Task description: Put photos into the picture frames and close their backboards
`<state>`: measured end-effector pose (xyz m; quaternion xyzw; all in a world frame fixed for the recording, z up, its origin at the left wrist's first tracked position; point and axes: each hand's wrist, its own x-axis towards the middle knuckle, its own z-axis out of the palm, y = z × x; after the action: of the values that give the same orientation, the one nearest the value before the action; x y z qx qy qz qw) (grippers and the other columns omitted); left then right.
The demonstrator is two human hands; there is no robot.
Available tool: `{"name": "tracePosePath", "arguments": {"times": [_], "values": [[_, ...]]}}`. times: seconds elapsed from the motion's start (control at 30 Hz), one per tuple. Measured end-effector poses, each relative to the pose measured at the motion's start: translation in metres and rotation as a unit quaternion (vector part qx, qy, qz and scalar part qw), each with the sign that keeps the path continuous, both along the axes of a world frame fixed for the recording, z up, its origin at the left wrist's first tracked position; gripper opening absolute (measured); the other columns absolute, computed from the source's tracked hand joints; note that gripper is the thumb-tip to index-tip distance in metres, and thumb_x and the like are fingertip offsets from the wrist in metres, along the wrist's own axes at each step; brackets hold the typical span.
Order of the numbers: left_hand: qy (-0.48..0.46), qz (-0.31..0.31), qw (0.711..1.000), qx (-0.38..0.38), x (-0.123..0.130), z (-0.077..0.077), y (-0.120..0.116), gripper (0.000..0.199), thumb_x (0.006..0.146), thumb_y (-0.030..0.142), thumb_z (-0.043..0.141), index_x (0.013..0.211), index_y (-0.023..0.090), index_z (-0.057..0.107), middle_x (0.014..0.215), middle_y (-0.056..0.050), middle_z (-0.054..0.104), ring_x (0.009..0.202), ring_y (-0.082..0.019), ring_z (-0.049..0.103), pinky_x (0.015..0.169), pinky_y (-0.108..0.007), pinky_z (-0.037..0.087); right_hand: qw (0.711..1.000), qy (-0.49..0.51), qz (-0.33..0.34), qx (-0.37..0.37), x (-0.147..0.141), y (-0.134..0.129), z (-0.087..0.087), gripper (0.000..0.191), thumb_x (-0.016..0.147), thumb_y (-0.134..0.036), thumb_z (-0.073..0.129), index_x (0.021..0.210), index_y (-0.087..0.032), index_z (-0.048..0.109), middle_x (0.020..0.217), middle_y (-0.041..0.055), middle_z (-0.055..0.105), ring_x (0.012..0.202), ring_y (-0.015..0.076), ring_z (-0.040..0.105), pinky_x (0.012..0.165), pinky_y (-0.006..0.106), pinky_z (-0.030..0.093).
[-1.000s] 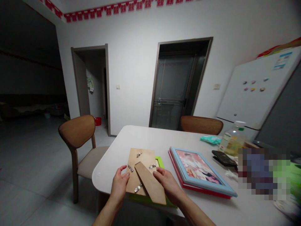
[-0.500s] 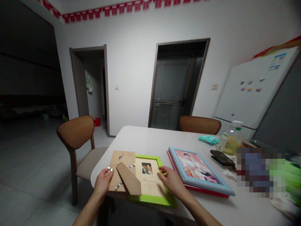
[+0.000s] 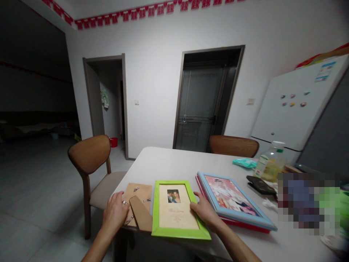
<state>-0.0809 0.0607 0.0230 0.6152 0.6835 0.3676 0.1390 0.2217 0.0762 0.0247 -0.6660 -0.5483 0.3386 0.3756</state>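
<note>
A lime-green picture frame lies flat at the near edge of the white table, with a card and a small photo showing inside it. My right hand rests against the frame's right side, fingers on its rim. To the left of the frame lies a brown backing board with metal clips and a fold-out stand. My left hand lies on that board's left edge.
A blue frame is stacked on a red one right of the green frame. Farther right are a black phone, a plastic bottle, a teal packet and blurred clutter. Wooden chairs stand left of and behind the table. A white fridge is at right.
The backing board came off the green frame and moved left with my left hand, down onto the table. The card and photo inside the frame are now uncovered. My right hand shifted to the frame's right side.
</note>
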Motion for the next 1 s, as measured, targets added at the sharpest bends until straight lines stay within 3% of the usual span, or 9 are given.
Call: {"name": "tracePosePath", "arguments": {"times": [0.1, 0.17, 0.27, 0.37, 0.47, 0.6, 0.77, 0.9, 1.0], "values": [[0.011, -0.084, 0.996, 0.042, 0.054, 0.007, -0.021, 0.038, 0.068, 0.021, 0.050, 0.106, 0.017, 0.047, 0.113, -0.005, 0.050, 0.110, -0.019, 0.040, 0.095, -0.031, 0.028, 0.967, 0.250, 0.011, -0.038, -0.009, -0.011, 0.015, 0.071, 0.062, -0.016, 0.041, 0.128, -0.014, 0.015, 0.067, 0.0036, 0.062, 0.047, 0.0144, 0.055, 0.048, 0.026, 0.041], [0.007, -0.185, 0.980, 0.077, 0.095, 0.011, -0.032, 0.049, 0.065, 0.024, 0.056, 0.111, 0.018, 0.045, 0.118, -0.006, 0.047, 0.112, -0.020, 0.038, 0.096, -0.032, 0.029, 0.940, 0.340, 0.019, -0.024, -0.015, -0.018, 0.024, 0.076, 0.061, -0.015, 0.045, 0.129, -0.018, 0.012, 0.063, 0.0006, 0.060, 0.043, 0.0128, 0.053, 0.047, 0.025, 0.041], [0.015, -0.266, 0.958, 0.111, 0.140, 0.021, -0.042, 0.053, 0.064, 0.023, 0.058, 0.114, 0.015, 0.043, 0.123, -0.010, 0.043, 0.113, -0.024, 0.037, 0.096, -0.039, 0.030, 0.929, 0.370, 0.021, 0.003, -0.020, -0.025, 0.033, 0.078, 0.060, -0.013, 0.052, 0.128, -0.022, 0.014, 0.057, -0.0034, 0.056, 0.043, 0.0108, 0.051, 0.048, 0.023, 0.041], [0.050, -0.307, 0.942, 0.129, 0.154, 0.034, -0.044, 0.040, 0.067, 0.014, 0.051, 0.107, 0.017, 0.048, 0.108, -0.008, 0.054, 0.102, -0.022, 0.046, 0.088, -0.036, 0.038, 0.929, 0.368, 0.039, 0.011, -0.020, -0.024, 0.033, 0.077, 0.061, -0.018, 0.057, 0.127, -0.022, 0.018, 0.056, -0.0046, 0.054, 0.045, 0.0104, 0.051, 0.048, 0.022, 0.041], [0.054, -0.294, 0.939, 0.171, 0.142, 0.046, -0.041, 0.037, 0.067, 0.006, 0.042, 0.101, 0.019, 0.050, 0.095, -0.005, 0.058, 0.092, -0.018, 0.051, 0.083, -0.032, 0.042, 0.944, 0.326, 0.042, 0.022, -0.015, -0.019, 0.026, 0.079, 0.060, -0.024, 0.059, 0.128, -0.020, 0.018, 0.060, -0.0036, 0.055, 0.049, 0.0113, 0.053, 0.047, 0.022, 0.041], [-0.040, -0.140, 0.968, 0.203, 0.101, 0.048, -0.031, 0.039, 0.068, 0.009, 0.038, 0.105, 0.016, 0.045, 0.095, -0.007, 0.056, 0.087, -0.018, 0.053, 0.079, -0.033, 0.042, 0.994, 0.104, 0.011, 0.039, 0.001, -0.009, 0.008, 0.067, 0.062, -0.022, 0.052, 0.124, -0.010, 0.029, 0.051, -0.0042, 0.052, 0.044, 0.0112, 0.049, 0.044, 0.021, 0.036], [-0.164, -0.029, 0.981, 0.098, 0.046, 0.016, -0.022, 0.036, 0.063, 0.014, 0.042, 0.098, 0.016, 0.046, 0.077, -0.001, 0.057, 0.072, -0.018, 0.057, 0.066, -0.028, 0.045, 0.977, -0.196, 0.008, 0.078, 0.017, -0.004, -0.018, 0.054, 0.064, -0.021, 0.045, 0.114, 0.000, 0.045, 0.065, 0.0071, 0.061, 0.063, 0.0182, 0.056, 0.062, 0.027, 0.040], [-0.187, -0.025, 0.982, 0.021, 0.027, -0.015, -0.022, 0.039, 0.063, 0.015, 0.041, 0.102, 0.017, 0.043, 0.073, 0.002, 0.058, 0.065, -0.016, 0.059, 0.059, -0.024, 0.044, 0.957, -0.274, 0.034, 0.087, 0.017, -0.007, -0.025, 0.049, 0.068, -0.020, 0.043, 0.112, -0.001, 0.047, 0.101, 0.0174, 0.059, 0.091, 0.0222, 0.055, 0.081, 0.028, 0.037], [-0.116, -0.018, 0.993, -0.002, 0.025, -0.022, -0.026, 0.039, 0.066, 0.015, 0.040, 0.105, 0.017, 0.041, 0.070, 0.002, 0.057, 0.065, -0.015, 0.058, 0.060, -0.023, 0.043, 0.945, -0.313, 0.043, 0.078, 0.015, -0.009, -0.024, 0.045, 0.069, -0.020, 0.044, 0.111, -0.003, 0.048, 0.105, 0.0174, 0.057, 0.096, 0.0230, 0.053, 0.086, 0.029, 0.035]]}}
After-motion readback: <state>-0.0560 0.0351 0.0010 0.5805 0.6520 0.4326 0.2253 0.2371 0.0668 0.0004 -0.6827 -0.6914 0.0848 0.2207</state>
